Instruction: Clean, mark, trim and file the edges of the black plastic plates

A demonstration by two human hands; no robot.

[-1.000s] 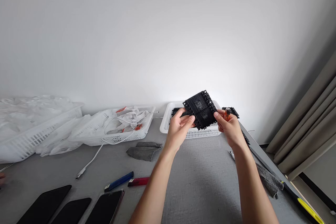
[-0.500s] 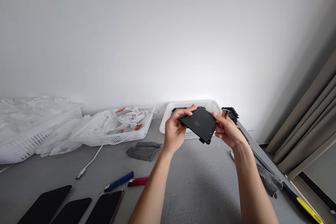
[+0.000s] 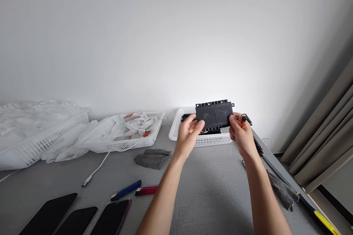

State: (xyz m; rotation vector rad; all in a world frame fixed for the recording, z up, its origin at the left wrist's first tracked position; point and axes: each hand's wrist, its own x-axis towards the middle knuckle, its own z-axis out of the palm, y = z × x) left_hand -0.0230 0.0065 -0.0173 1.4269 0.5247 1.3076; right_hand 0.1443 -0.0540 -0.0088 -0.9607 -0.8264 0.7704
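Above the worktop (image 3: 209, 187) and, in my view, in front of the white basket (image 3: 212, 140), I hold the black panel (image 3: 213, 115) up with its smooth face toward me, which I judge to be a looking-over step; handling it further calls for a steady, even grip on both sides. My left hand (image 3: 188, 136) has its fingers clamped on the lower left corner, and my right hand (image 3: 243, 135), fingers clamped on the right edge, also carries an orange item (image 3: 242, 121).
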